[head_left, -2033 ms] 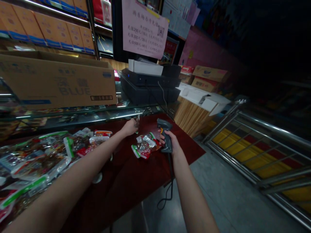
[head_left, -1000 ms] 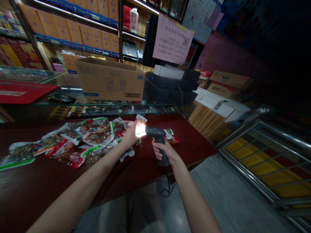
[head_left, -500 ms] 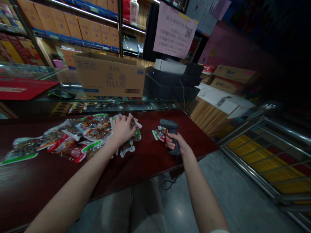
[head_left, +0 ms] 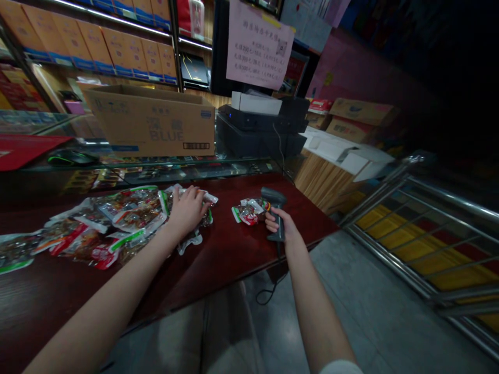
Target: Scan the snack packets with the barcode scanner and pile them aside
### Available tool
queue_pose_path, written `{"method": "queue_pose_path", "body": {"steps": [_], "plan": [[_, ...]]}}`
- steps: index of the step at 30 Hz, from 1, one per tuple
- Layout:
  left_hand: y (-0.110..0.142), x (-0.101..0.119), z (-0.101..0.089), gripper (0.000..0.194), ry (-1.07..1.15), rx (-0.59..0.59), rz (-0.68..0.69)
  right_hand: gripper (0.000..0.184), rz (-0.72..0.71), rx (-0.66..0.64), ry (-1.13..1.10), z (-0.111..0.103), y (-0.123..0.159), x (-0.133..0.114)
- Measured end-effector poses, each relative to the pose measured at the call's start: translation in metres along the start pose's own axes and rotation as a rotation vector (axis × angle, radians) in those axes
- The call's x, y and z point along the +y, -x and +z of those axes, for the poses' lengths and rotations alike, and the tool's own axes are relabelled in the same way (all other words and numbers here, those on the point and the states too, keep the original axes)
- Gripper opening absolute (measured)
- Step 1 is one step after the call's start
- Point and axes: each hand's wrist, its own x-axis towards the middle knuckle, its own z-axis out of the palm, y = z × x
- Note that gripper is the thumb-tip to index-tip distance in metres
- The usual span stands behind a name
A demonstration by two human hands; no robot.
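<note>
My right hand (head_left: 281,224) is wrapped round the grip of a dark barcode scanner (head_left: 274,203), held upright over the right end of the dark red counter (head_left: 234,254); its cable (head_left: 268,291) hangs down to the floor. Just left of the scanner lies a small heap of snack packets (head_left: 246,211). My left hand (head_left: 187,209) rests palm down, fingers spread, on the right edge of a large spread of clear snack packets (head_left: 117,221) with red and green trim.
Behind the counter runs a glass display case (head_left: 156,169) with a cardboard box (head_left: 150,122), a computer mouse (head_left: 70,157) and a black till printer (head_left: 261,127) on top. Shelves of orange cartons (head_left: 97,44) stand behind. A steel railing (head_left: 429,223) borders the floor at right.
Two seconds ago my left hand was by the small heap at the right. One second ago it held a packet in the scanner's light. It has since gone to the big pile.
</note>
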Motion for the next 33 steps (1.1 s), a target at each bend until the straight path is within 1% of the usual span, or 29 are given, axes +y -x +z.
{"method": "queue_pose_path", "body": {"steps": [2, 4, 5, 7, 8, 9, 11, 14, 16, 17, 19, 20, 23, 24, 25, 28, 29, 31, 33], "plan": [[-0.01, 0.017, 0.004, 0.033, 0.061, -0.048, 0.084, 0.028, -0.023, -0.007, -0.015, -0.001, 0.0, 0.0], [-0.022, 0.036, 0.013, 0.037, 0.135, -0.182, 0.128, 0.028, -0.04, -0.005, -0.03, -0.002, 0.001, 0.0], [-0.028, 0.045, 0.02, 0.041, 0.158, -0.261, 0.122, 0.028, -0.046, -0.003, -0.037, -0.002, 0.001, 0.0], [-0.039, 0.057, 0.034, 0.051, 0.181, -0.414, 0.114, 0.026, -0.054, 0.006, -0.046, -0.002, 0.002, 0.001], [-0.044, 0.06, 0.042, 0.056, 0.177, -0.467, 0.114, 0.025, -0.055, 0.011, -0.048, -0.002, 0.002, 0.001], [-0.048, 0.062, 0.048, 0.06, 0.166, -0.5, 0.119, 0.024, -0.052, 0.015, -0.046, -0.002, 0.002, 0.001], [-0.052, 0.063, 0.059, 0.063, 0.138, -0.515, 0.132, 0.024, -0.037, 0.023, -0.038, -0.001, 0.002, 0.001], [-0.052, 0.058, 0.067, 0.056, 0.158, -0.511, 0.12, 0.025, -0.027, 0.025, -0.031, -0.001, 0.002, 0.0], [-0.05, 0.054, 0.065, 0.049, 0.237, -0.48, 0.084, 0.026, -0.031, 0.018, -0.032, -0.001, 0.003, 0.0], [-0.048, 0.05, 0.062, 0.044, 0.293, -0.444, 0.053, 0.026, -0.033, 0.014, -0.032, -0.001, 0.003, 0.0], [-0.043, 0.042, 0.052, 0.038, 0.423, -0.335, -0.017, 0.026, -0.04, 0.013, -0.028, 0.0, 0.003, 0.001], [-0.04, 0.037, 0.046, 0.039, 0.491, -0.273, -0.049, 0.026, -0.047, 0.016, -0.025, 0.0, 0.004, 0.001], [-0.029, 0.018, 0.026, 0.054, 0.673, -0.125, -0.094, 0.027, -0.065, 0.017, -0.015, 0.001, 0.004, 0.002], [-0.026, 0.012, 0.02, 0.055, 0.717, -0.091, -0.094, 0.027, -0.063, 0.01, -0.009, 0.001, 0.004, 0.002], [-0.023, 0.005, 0.016, 0.052, 0.748, -0.068, -0.098, 0.028, -0.057, 0.0, 0.0, 0.002, 0.003, 0.001], [-0.017, -0.01, 0.009, 0.031, 0.756, -0.006, -0.158, 0.029, -0.035, -0.042, 0.031, 0.009, 0.0, 0.003], [-0.016, -0.014, 0.008, 0.028, 0.738, 0.019, -0.181, 0.029, -0.032, -0.056, 0.043, 0.013, -0.001, 0.004], [-0.015, -0.02, 0.008, 0.028, 0.697, 0.067, -0.198, 0.028, -0.025, -0.083, 0.069, 0.024, -0.003, 0.008], [-0.014, -0.023, 0.008, 0.028, 0.673, 0.096, -0.187, 0.029, -0.011, -0.097, 0.109, 0.036, -0.005, 0.013]]}}
